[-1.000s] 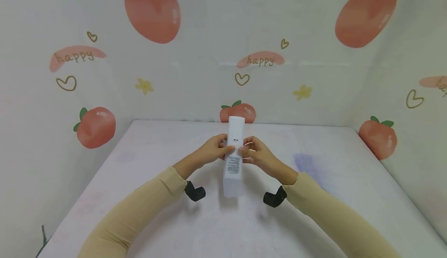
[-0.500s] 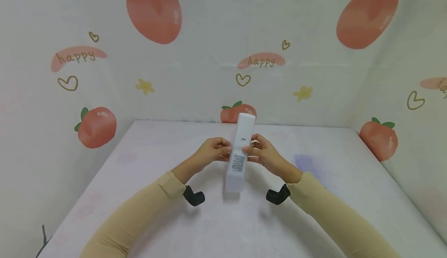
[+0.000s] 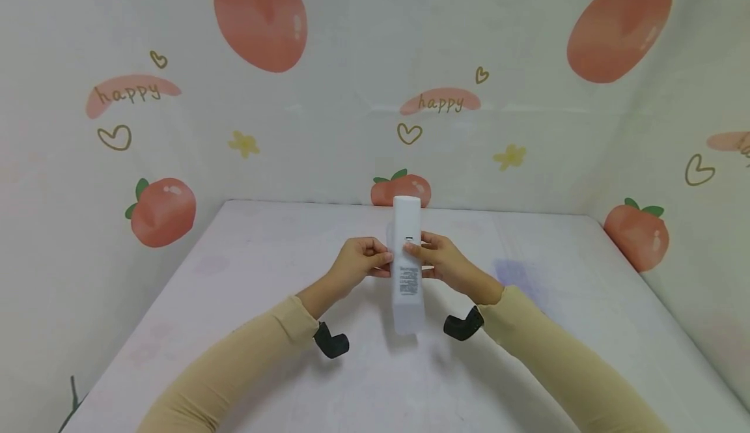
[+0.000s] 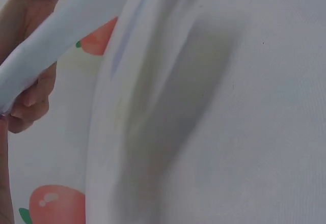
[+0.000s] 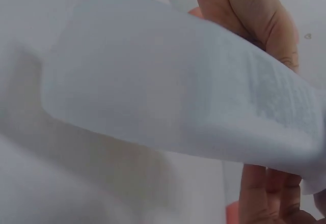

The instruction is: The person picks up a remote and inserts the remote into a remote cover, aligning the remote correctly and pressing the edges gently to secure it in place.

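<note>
A long white device (image 3: 407,251) with a small port, a printed label and a frosted, block-like lower end is held nearly upright over the table, its kind unclear. My right hand (image 3: 454,264) grips its right side, thumb across the front face and fingers behind. From the other side my left hand (image 3: 359,265) pinches the left edge between thumb and fingers. Close up in the right wrist view, the frosted end of the device (image 5: 132,71) fills much of the frame, its label blurred. The left wrist view catches a pale length of the device (image 4: 61,30) at upper left.
The white tabletop (image 3: 293,368) carries the device's shadow and a faint purple stain (image 3: 518,283) to the right. A white curtain (image 3: 351,62) printed with red fruit surrounds the table. Black wrist mounts (image 3: 333,342) hang below both sleeves.
The device has shifted slightly right, tilting rightward at the top midway and then standing straighter again. My left thumb has slid off its front face to the left edge, and that hand sits slightly lower.
</note>
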Motion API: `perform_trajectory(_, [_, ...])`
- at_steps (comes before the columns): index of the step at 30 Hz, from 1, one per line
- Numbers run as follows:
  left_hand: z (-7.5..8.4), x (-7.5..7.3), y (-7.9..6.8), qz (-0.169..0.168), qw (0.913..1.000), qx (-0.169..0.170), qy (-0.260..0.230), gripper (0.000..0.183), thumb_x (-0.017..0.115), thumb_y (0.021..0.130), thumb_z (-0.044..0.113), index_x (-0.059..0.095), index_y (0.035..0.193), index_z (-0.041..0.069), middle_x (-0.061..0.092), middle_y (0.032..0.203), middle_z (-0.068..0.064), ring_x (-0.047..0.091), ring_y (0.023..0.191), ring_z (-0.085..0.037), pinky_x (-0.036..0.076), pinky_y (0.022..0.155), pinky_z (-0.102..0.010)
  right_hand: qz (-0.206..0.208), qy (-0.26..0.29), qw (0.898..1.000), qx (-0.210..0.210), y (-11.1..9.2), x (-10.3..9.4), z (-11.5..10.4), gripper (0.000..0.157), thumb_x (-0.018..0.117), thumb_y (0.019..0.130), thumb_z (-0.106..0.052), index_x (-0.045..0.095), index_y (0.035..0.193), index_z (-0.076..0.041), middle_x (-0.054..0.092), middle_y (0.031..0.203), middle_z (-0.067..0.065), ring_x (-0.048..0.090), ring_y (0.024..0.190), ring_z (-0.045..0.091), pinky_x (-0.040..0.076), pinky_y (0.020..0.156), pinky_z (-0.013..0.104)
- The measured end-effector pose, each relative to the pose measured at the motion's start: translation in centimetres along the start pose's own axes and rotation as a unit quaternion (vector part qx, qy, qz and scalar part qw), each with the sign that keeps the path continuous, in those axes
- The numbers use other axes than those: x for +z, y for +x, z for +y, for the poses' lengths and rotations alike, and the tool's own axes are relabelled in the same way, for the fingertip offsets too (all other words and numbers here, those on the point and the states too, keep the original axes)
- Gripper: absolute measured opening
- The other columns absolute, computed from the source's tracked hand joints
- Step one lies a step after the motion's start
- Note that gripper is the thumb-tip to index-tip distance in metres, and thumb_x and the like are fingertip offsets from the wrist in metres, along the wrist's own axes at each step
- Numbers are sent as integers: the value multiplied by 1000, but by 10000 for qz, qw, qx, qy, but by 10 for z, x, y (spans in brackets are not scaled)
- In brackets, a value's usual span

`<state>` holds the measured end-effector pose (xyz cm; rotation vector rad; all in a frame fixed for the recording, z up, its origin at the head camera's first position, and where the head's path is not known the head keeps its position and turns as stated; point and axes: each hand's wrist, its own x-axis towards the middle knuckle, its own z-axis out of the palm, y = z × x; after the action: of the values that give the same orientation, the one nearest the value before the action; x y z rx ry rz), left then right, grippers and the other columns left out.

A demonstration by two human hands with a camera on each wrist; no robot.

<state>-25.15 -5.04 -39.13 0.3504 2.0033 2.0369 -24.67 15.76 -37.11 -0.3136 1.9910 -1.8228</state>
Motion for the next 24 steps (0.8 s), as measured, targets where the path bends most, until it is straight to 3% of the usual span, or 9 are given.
perform_trajectory(6, [-1,5,-3,144,9992,136,342,12,64,90,-1,59,92,-12,65,75,-3,65,67,-11,60,67,-32,-227,-438,9987,122,-1,0,-3,44,50,102,-24,44,129,11,62,111,9,63,97,16,54,90,42])
perform_trajectory(13, [-6,11,-7,287,9946,538,838,9,65,89,-2,60,90,-9,64,84,-11,64,74,-10,60,74,-33,-459,-865,9946,343,-3,-4,-5,40,49,102,-21,47,125,11,63,110,12,63,97,18,52,93,49])
perform_trajectory(19, [-7,16,-5,373,9899,961,969,7,64,90,-2,58,89,-5,62,84,-14,64,73,-11,60,73,-31,-544,-1241,9891,582,-2,-8,-13,37,50,101,-23,52,118,10,65,104,9,64,96,19,51,93,51])
perform_trajectory(24, [-6,19,-2,485,9887,1110,884,7,62,90,-3,56,88,-5,60,81,-12,63,70,-11,60,70,-31,-520,-1496,9838,844,-1,-10,-21,37,51,101,-24,53,117,9,66,105,10,63,102,23,49,95,55])
